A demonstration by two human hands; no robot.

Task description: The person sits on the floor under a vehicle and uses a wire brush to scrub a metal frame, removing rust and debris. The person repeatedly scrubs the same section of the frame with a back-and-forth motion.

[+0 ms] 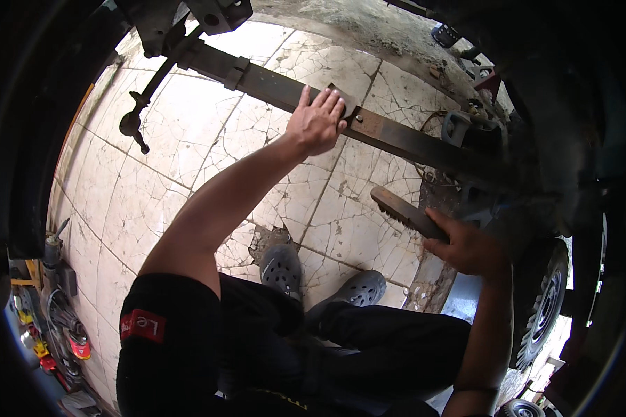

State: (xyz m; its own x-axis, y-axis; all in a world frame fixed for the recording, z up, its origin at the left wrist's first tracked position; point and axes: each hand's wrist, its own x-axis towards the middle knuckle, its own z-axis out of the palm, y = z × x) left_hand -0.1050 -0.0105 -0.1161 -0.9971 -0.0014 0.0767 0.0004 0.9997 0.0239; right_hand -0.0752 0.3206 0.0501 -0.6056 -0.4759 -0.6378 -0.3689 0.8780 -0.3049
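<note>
A long dark metal beam (410, 142) crosses in front of me, sloping from upper left to right. My left hand (316, 124) lies on its middle with the fingers stretched out and slightly spread. A dark flat piece (350, 103) shows by the fingertips; whether it is fixed to the beam I cannot tell. Beside it the beam carries a brownish patch (370, 125) and a small bolt or hole. My right hand (466, 244) is closed around the end of a wooden-backed brush (400, 208). The dark bristles face down toward the floor, and the brush is apart from the beam.
Left of the beam hangs a rod with a ball-like joint (130, 124). Cracked light tiles (167, 160) cover the floor under my grey clogs (280, 270). A treaded tyre (546, 302) stands at right. Tools and coiled cable (59, 313) lie at lower left.
</note>
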